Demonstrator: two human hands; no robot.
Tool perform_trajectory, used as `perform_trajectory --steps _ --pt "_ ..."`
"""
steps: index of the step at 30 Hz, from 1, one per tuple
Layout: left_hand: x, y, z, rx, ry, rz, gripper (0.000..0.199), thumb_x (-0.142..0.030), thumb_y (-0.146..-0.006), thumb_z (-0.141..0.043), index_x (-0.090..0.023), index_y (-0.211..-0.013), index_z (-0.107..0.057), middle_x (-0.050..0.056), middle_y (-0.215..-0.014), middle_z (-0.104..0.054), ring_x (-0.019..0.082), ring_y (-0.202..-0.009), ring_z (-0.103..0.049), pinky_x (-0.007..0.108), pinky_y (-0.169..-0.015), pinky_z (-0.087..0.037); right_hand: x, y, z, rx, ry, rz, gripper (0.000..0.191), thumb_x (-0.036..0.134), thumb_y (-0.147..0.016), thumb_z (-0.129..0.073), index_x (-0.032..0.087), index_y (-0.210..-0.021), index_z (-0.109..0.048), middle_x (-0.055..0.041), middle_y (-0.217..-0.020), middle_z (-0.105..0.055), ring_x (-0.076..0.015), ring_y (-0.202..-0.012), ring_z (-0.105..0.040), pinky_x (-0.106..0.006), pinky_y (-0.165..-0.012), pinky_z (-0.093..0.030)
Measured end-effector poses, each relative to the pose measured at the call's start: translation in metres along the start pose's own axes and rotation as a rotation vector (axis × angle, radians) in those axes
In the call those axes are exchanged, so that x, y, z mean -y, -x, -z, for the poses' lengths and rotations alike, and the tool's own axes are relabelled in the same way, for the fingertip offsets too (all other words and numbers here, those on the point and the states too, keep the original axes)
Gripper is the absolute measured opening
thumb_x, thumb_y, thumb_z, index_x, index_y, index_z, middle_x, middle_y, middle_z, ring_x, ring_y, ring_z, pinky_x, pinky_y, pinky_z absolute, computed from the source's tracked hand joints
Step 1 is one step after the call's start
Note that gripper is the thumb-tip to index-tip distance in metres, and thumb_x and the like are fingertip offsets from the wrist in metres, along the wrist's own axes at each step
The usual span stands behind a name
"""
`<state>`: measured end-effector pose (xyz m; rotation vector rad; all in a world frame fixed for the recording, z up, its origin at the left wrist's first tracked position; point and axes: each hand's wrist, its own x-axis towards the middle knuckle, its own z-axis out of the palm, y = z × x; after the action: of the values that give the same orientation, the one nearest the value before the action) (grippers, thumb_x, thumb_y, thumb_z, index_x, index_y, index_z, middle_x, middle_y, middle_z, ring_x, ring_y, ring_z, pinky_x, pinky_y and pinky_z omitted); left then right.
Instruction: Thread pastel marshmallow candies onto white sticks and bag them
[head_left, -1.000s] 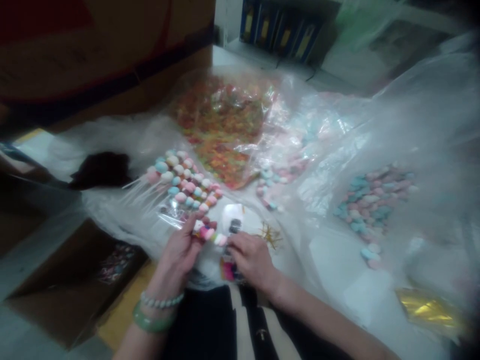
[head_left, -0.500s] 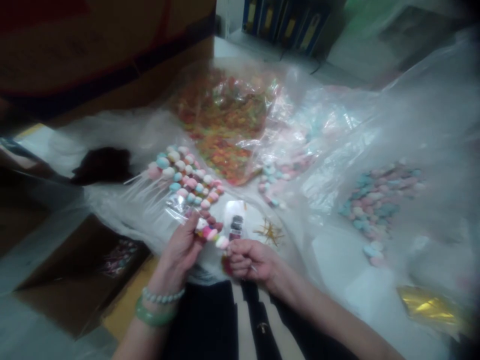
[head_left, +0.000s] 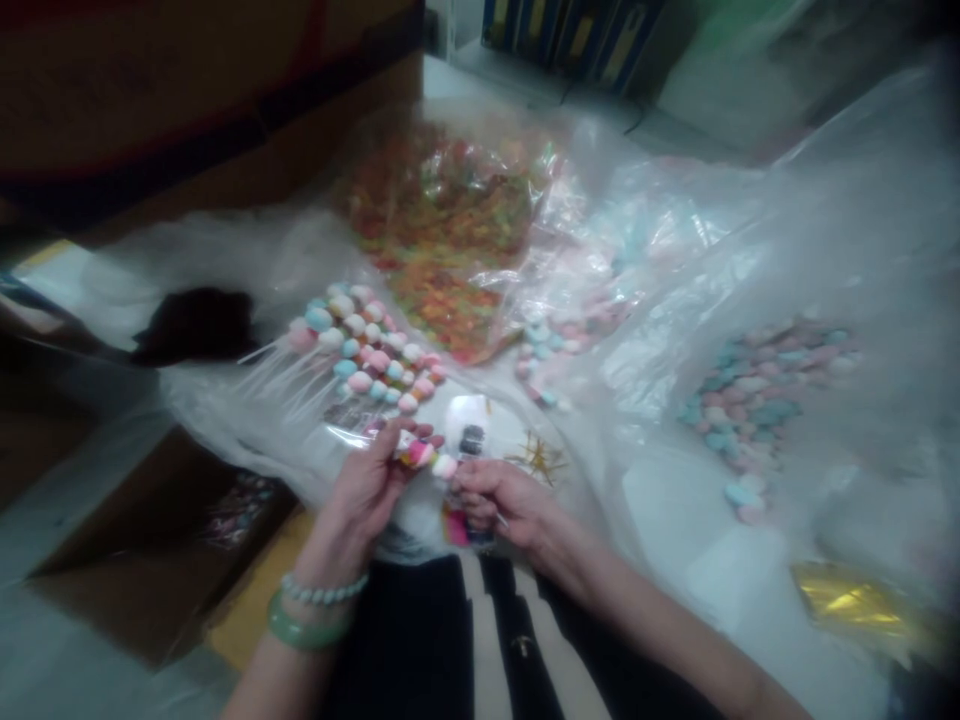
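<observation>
Right hand (head_left: 496, 495) closed on the stick (head_left: 501, 520) of a candy skewer (head_left: 444, 467), pale stick end poking out below the fingers. Its candies (head_left: 420, 454) span the gap between both hands: white piece just beside the right fingertips, pink ones at the left hand's (head_left: 369, 488) fingers, which grip that end. More skewers (head_left: 375, 350) lie beyond on plastic sheeting (head_left: 217, 400), sticks pointing left.

The single head-mounted camera faces forward and downward from above the black garment with cream stripes (head_left: 409, 640); the bare left hand (head_left: 371, 485) and bare right hand (head_left: 506, 495) lie near, at lower centre, with upright dark-blue binders (head_left: 574, 40) farther, at the top edge
</observation>
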<state>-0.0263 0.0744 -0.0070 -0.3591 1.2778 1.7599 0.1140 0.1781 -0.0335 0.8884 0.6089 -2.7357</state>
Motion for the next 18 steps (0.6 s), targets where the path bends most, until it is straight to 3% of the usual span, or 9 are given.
perform_trajectory --steps 2,5,8,11,18 --pt "0.002 0.000 -0.001 -0.004 0.015 -0.005 0.016 -0.017 -0.091 -0.057 -0.010 -0.079 -0.066 0.011 -0.084 -0.070 0.019 -0.073 -0.070 0.028 -0.065 -0.059 -0.001 0.001 -0.004 -0.094 0.093 0.053 0.011 0.014 -0.066 -0.067 0.016 -0.069 -0.056 0.0083 -0.047 -0.044 -0.0030 -0.039 -0.025 -0.018 -0.041 -0.016" --pt "0.002 0.000 -0.002 0.007 0.032 0.011 0.015 -0.018 -0.090 -0.057 -0.011 -0.081 -0.066 0.012 -0.087 -0.070 0.022 -0.076 -0.071 0.032 -0.067 -0.060 -0.004 0.005 -0.011 -0.275 0.439 0.229 0.000 0.016 -0.069 -0.061 0.016 -0.069 -0.062 0.0060 -0.049 -0.048 -0.0062 -0.042 -0.034 -0.020 -0.044 -0.022" --pt "-0.002 0.000 -0.003 -0.018 0.059 0.017 0.013 -0.016 -0.090 -0.057 -0.010 -0.085 -0.067 0.012 -0.087 -0.070 0.021 -0.077 -0.071 0.031 -0.068 -0.060 -0.006 0.010 -0.015 -0.376 0.933 0.504 0.011 0.014 -0.075 -0.058 0.019 -0.069 -0.066 0.0018 -0.062 -0.059 -0.0117 -0.060 -0.051 -0.024 -0.060 -0.037" --pt "-0.003 0.001 -0.005 -0.057 0.105 0.014 0.013 -0.015 -0.091 -0.056 -0.010 -0.090 -0.068 0.012 -0.086 -0.070 0.019 -0.075 -0.070 0.028 -0.067 -0.059 -0.009 0.013 -0.012 -0.394 1.327 0.715 0.018 0.014 -0.084 -0.054 0.021 -0.075 -0.068 -0.0016 -0.079 -0.068 -0.0157 -0.080 -0.059 -0.027 -0.074 -0.040" --pt "0.006 0.000 -0.005 -0.005 0.144 0.010 0.010 -0.020 -0.086 -0.065 -0.012 -0.081 -0.067 0.008 -0.076 -0.067 0.022 -0.080 -0.071 0.031 -0.070 -0.059 -0.013 0.013 -0.008 -0.391 1.818 0.793 0.017 0.010 -0.085 -0.050 0.018 -0.080 -0.064 -0.0031 -0.075 -0.065 -0.0151 -0.070 -0.056 -0.026 -0.065 -0.034"
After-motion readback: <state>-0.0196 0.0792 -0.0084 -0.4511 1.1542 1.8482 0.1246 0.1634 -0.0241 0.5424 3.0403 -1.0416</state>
